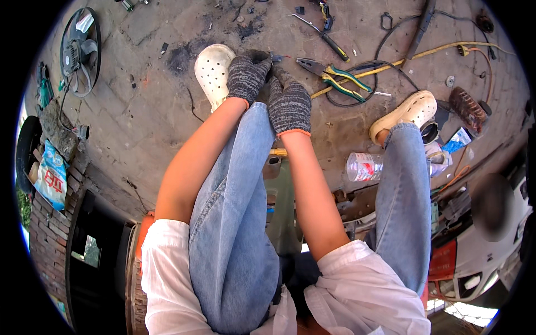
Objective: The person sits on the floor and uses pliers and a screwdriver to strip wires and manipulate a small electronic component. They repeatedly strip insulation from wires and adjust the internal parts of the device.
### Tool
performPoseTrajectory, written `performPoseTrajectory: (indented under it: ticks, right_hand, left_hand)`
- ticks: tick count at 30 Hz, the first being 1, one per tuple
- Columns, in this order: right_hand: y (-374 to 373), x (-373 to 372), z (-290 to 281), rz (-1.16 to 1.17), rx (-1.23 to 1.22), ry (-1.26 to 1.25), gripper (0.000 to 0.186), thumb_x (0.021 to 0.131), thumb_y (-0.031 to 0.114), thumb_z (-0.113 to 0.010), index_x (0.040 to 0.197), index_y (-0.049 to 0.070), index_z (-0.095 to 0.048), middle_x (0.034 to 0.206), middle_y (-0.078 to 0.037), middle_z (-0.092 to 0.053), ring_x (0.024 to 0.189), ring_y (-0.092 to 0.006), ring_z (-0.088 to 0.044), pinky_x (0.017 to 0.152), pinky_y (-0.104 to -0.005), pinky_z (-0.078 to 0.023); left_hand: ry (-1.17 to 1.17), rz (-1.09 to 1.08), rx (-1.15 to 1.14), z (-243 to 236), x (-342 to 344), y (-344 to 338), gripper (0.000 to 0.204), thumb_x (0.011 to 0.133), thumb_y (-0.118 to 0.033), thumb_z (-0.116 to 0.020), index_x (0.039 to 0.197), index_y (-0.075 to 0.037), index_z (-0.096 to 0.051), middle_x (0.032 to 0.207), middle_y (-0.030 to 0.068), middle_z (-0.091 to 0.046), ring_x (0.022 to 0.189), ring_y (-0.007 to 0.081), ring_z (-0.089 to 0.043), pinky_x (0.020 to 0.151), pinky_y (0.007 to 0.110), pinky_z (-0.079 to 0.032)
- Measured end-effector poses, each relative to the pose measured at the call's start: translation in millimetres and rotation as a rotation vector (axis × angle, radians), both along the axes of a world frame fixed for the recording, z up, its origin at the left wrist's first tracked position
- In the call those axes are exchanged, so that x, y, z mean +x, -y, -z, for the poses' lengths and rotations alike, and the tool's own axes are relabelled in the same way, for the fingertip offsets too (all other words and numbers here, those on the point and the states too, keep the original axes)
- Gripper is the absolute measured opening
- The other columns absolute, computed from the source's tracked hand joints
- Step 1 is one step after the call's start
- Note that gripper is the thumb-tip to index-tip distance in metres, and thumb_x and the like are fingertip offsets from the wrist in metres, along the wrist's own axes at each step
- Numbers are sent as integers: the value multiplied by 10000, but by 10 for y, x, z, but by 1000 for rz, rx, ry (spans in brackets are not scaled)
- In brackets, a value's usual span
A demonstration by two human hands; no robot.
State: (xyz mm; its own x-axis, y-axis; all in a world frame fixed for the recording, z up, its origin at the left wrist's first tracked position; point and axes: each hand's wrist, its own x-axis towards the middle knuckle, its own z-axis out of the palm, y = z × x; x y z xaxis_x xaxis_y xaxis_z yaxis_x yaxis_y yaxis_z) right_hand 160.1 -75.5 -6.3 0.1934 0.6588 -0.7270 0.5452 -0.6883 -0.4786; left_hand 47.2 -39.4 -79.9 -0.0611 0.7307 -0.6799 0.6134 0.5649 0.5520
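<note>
Both hands wear dark grey knit gloves with orange cuffs and meet in front of my left shoe. Between the fingertips of my left hand (249, 76) a small blue-grey piece (277, 57) sticks out, with a thin red bit at its end. Its exact kind is too small to tell. My right hand (290, 105) has its fingers bent together just below that piece, against the left fingertips; what they grip is hidden. Right of the hands lie combination pliers (334, 77) with green and yellow handles, jaws toward me and unheld.
A hooked pick (325, 39) and black and yellow cables (391, 65) lie beyond the pliers. A fan (80, 53) stands far left. My shoes (215, 72) rest on the dirty floor. A plastic bottle (364, 167) lies near my right leg; a detergent bag (51, 176) is at left.
</note>
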Motion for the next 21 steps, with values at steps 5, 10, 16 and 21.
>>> performPoseTrajectory:
  ticks: [5, 10, 16, 21]
  right_hand:
    - [50, 42, 7, 15, 23, -8, 346, 916, 274, -495, 1215, 129, -592, 1094, -202, -618, 1015, -362, -588, 883, -430, -462]
    - [-72, 67, -20, -22, -67, 8, 341, 914, 264, -493, 1211, 131, -593, 1122, -190, -611, 1041, -356, -577, 903, -429, -457]
    - [-269, 217, -17, -197, -75, 52, 318, 900, 281, -506, 1144, 119, -629, 1125, -173, -615, 1048, -346, -577, 908, -429, -459]
    - [-221, 157, 21, -292, -101, 115, 310, 892, 294, -516, 1124, 134, -643, 1125, -154, -621, 1041, -335, -584, 893, -429, -464]
  left_hand:
    - [5, -24, 3, -30, -3, 19, 295, 787, -284, -649, 950, -42, -696, 867, 154, -693, 802, 274, -675, 753, 362, -510]
    - [46, 0, 14, -24, -10, 2, 254, 806, -208, -676, 952, 0, -685, 839, 136, -700, 754, 193, -681, 702, 308, -528]
    - [-1, 81, 60, -66, 20, -30, 274, 804, -235, -660, 959, -11, -688, 872, 147, -698, 781, 234, -681, 734, 330, -520]
    - [-16, 42, 37, -86, -37, 8, 264, 797, -219, -654, 959, -14, -689, 879, 151, -697, 800, 242, -681, 740, 337, -518]
